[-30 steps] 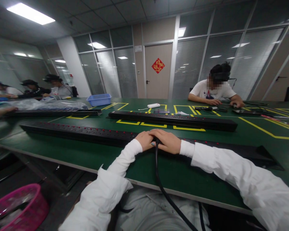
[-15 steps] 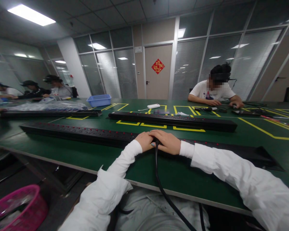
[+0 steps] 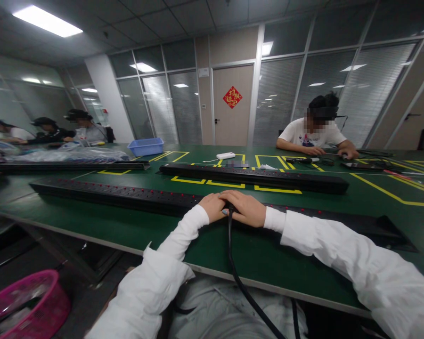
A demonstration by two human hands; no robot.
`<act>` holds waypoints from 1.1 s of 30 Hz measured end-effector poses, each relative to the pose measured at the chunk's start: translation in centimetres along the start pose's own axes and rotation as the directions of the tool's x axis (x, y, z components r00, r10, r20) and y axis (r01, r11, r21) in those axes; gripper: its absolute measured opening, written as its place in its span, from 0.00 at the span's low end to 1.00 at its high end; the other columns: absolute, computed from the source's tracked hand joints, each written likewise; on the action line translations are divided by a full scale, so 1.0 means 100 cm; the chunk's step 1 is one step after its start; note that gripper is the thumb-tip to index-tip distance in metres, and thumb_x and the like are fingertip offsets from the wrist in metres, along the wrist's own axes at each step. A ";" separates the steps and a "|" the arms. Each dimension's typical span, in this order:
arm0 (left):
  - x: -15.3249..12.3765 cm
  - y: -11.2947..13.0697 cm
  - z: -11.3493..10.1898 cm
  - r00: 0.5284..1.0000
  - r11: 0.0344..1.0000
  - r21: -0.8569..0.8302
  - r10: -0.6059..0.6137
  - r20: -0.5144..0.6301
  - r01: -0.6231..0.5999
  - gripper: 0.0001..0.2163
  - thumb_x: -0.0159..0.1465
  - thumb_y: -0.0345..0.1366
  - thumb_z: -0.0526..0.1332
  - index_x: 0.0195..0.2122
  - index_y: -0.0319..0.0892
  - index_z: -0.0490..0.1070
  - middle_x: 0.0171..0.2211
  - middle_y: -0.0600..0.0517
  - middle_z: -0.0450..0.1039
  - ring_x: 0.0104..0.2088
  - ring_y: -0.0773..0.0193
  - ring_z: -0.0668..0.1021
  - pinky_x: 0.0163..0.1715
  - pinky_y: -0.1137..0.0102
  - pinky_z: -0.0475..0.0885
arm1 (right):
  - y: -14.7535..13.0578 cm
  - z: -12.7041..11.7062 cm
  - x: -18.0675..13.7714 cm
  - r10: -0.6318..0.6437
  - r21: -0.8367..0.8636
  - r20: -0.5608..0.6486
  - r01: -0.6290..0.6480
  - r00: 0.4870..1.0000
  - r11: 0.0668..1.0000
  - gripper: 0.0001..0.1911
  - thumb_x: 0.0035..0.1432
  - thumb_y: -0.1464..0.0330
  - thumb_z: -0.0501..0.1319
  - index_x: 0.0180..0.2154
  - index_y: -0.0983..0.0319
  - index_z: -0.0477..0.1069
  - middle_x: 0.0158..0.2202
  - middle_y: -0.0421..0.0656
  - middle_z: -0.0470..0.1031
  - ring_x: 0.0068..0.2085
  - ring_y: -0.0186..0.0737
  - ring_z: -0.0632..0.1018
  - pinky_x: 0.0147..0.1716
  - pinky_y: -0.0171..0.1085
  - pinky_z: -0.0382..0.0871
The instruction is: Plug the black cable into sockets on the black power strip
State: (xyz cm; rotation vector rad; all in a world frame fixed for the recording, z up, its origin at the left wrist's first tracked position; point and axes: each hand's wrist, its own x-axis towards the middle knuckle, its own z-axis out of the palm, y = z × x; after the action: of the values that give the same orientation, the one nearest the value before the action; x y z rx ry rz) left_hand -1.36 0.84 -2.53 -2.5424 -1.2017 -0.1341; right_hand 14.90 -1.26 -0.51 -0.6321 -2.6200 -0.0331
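Observation:
A long black power strip [image 3: 155, 197] with red dots along its top lies lengthwise on the green table in front of me. My left hand [image 3: 212, 207] and my right hand [image 3: 248, 209] meet over its middle, fingers closed and overlapping. From between them a thick black cable [image 3: 230, 245] comes out and runs down over the table edge towards my lap. The cable's upper end is hidden under my fingers, which cover part of the strip too.
Behind lies a second black strip [image 3: 254, 177]. Farther back are a blue bin [image 3: 145, 147] and a white device [image 3: 225, 156]. Plastic wrapping [image 3: 77, 154] covers a strip at left. A pink basket [image 3: 53, 301] stands low left. A person [image 3: 309, 134] sits across the table; others sit far left.
My hands and the cable keep the same position and grip. The view has shifted very slightly. At the far left edge, a co-worker's arm and the plastic near it have moved a little.

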 end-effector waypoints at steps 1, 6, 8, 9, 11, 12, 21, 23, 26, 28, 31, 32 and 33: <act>0.000 0.000 0.000 1.000 1.000 0.003 0.001 -0.002 -0.001 0.18 0.58 0.44 0.47 0.36 0.36 0.67 0.34 0.44 0.70 0.37 0.55 0.72 0.38 0.64 0.66 | 0.000 0.000 0.000 -0.001 -0.001 -0.002 0.001 1.000 1.000 0.21 0.56 0.63 0.49 0.51 0.62 0.53 0.49 0.49 0.59 0.50 0.43 0.62 0.46 0.45 0.60; 0.001 -0.001 0.002 1.000 1.000 0.005 -0.023 0.019 0.023 0.18 0.58 0.45 0.47 0.37 0.37 0.67 0.34 0.44 0.70 0.36 0.56 0.73 0.38 0.64 0.66 | 0.000 0.001 0.000 0.002 -0.003 -0.010 -0.002 1.000 1.000 0.21 0.57 0.63 0.48 0.51 0.63 0.52 0.49 0.49 0.59 0.50 0.43 0.62 0.47 0.45 0.59; 0.001 -0.001 0.003 0.999 1.000 0.001 -0.029 0.019 0.029 0.18 0.58 0.45 0.47 0.37 0.37 0.67 0.34 0.44 0.70 0.36 0.56 0.72 0.38 0.65 0.66 | 0.000 0.002 0.000 0.004 -0.002 -0.013 -0.004 1.000 1.000 0.21 0.57 0.63 0.48 0.51 0.63 0.52 0.49 0.50 0.59 0.50 0.43 0.62 0.47 0.45 0.60; 0.001 -0.001 0.003 1.000 1.000 -0.001 -0.026 0.016 0.026 0.18 0.58 0.45 0.47 0.36 0.37 0.67 0.34 0.44 0.70 0.36 0.56 0.72 0.39 0.65 0.66 | 0.000 0.002 0.000 0.003 -0.002 -0.014 -0.003 1.000 1.000 0.21 0.57 0.63 0.48 0.51 0.63 0.52 0.49 0.50 0.59 0.50 0.43 0.62 0.47 0.45 0.60; 0.001 -0.001 0.004 1.000 1.000 -0.003 -0.021 0.012 0.021 0.18 0.58 0.45 0.47 0.36 0.36 0.67 0.34 0.44 0.70 0.36 0.56 0.72 0.39 0.64 0.66 | 0.000 0.002 0.000 -0.002 0.000 -0.016 0.002 1.000 1.000 0.21 0.56 0.64 0.48 0.51 0.63 0.53 0.49 0.50 0.59 0.50 0.43 0.62 0.46 0.45 0.60; 0.001 -0.001 0.004 1.000 1.000 -0.005 -0.019 0.015 0.019 0.17 0.58 0.44 0.47 0.36 0.36 0.67 0.34 0.44 0.70 0.36 0.56 0.72 0.39 0.64 0.66 | -0.001 0.002 0.000 -0.005 0.000 -0.016 0.005 1.000 1.000 0.21 0.56 0.64 0.48 0.51 0.63 0.53 0.49 0.50 0.59 0.50 0.43 0.62 0.46 0.45 0.60; 0.001 0.000 0.000 0.999 0.999 -0.040 -0.035 0.025 0.036 0.16 0.57 0.42 0.49 0.41 0.37 0.65 0.40 0.43 0.66 0.37 0.56 0.72 0.38 0.65 0.66 | 0.000 -0.003 0.000 -0.007 -0.006 0.028 0.007 1.000 1.000 0.22 0.57 0.62 0.48 0.52 0.63 0.51 0.53 0.51 0.54 0.52 0.43 0.60 0.47 0.44 0.59; 0.001 0.000 0.000 0.999 0.999 -0.048 -0.024 0.027 0.026 0.16 0.57 0.42 0.48 0.41 0.37 0.65 0.40 0.43 0.67 0.38 0.55 0.72 0.39 0.64 0.66 | 0.000 -0.002 0.000 0.000 -0.009 0.030 0.000 1.000 1.000 0.22 0.57 0.62 0.47 0.52 0.63 0.51 0.54 0.51 0.54 0.52 0.43 0.60 0.47 0.45 0.59; 0.001 0.000 0.000 0.999 0.999 -0.050 -0.005 0.032 0.006 0.16 0.57 0.42 0.48 0.40 0.36 0.65 0.38 0.43 0.69 0.39 0.54 0.71 0.40 0.63 0.66 | 0.000 -0.001 -0.001 0.001 -0.011 0.017 -0.001 1.000 1.000 0.22 0.56 0.63 0.48 0.51 0.63 0.52 0.52 0.51 0.56 0.52 0.43 0.61 0.48 0.45 0.59; 0.001 0.000 0.000 0.999 0.999 -0.043 -0.006 0.040 0.008 0.17 0.57 0.42 0.48 0.39 0.36 0.66 0.38 0.43 0.69 0.39 0.55 0.71 0.40 0.63 0.65 | 0.000 0.000 -0.001 -0.002 -0.011 0.005 0.002 1.000 1.000 0.21 0.56 0.63 0.48 0.51 0.63 0.53 0.51 0.51 0.57 0.51 0.43 0.62 0.47 0.45 0.59; 0.001 -0.001 0.000 0.999 0.999 -0.032 -0.010 0.049 0.012 0.17 0.57 0.42 0.48 0.39 0.36 0.66 0.37 0.43 0.69 0.39 0.55 0.71 0.41 0.63 0.65 | -0.001 0.001 -0.001 -0.001 -0.011 -0.010 0.001 1.000 1.000 0.21 0.56 0.64 0.48 0.51 0.64 0.53 0.50 0.51 0.58 0.50 0.43 0.62 0.47 0.45 0.59; 0.001 -0.001 0.000 0.999 1.000 -0.029 -0.009 0.049 0.010 0.17 0.57 0.43 0.48 0.39 0.36 0.66 0.37 0.43 0.69 0.39 0.55 0.71 0.41 0.64 0.65 | 0.000 0.001 -0.001 -0.003 -0.012 -0.011 0.003 1.000 1.000 0.21 0.56 0.64 0.49 0.51 0.64 0.53 0.50 0.51 0.59 0.50 0.43 0.62 0.47 0.45 0.59; 0.001 -0.001 0.000 0.999 1.000 -0.028 -0.006 0.049 0.008 0.17 0.57 0.43 0.48 0.39 0.36 0.66 0.37 0.43 0.69 0.39 0.56 0.71 0.41 0.64 0.65 | 0.000 0.001 -0.001 -0.005 -0.012 -0.010 0.005 1.000 1.000 0.21 0.56 0.64 0.49 0.51 0.64 0.53 0.50 0.51 0.59 0.50 0.43 0.62 0.47 0.45 0.59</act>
State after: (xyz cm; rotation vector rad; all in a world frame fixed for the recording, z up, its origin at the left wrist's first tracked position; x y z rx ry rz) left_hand -1.34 0.99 -2.52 -2.5805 -1.2356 -0.0916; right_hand 14.90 -1.31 -0.67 -0.6283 -2.6133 -0.0536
